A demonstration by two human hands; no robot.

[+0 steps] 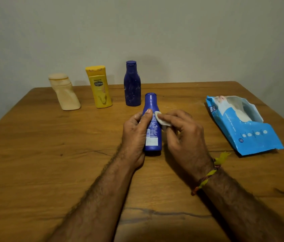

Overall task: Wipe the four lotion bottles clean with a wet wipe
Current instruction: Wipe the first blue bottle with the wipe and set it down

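Right now the left hand (136, 131) grips the blue bottle (152, 133) upright on the bench (50, 163), while the right hand (181, 133) pinches a folded wet wipe (160, 119) against its shoulder. I'd judge this bottle only partly wiped; whether the other three are clean I cannot tell. They stand in a row behind: a cream bottle (65, 92), a yellow bottle (100, 87) reading "Vaseline", and a dark blue bottle (132, 84). The wipes pack (253, 131), lying to the right, shows "mee" and "72"; the held bottle's small print is illegible.
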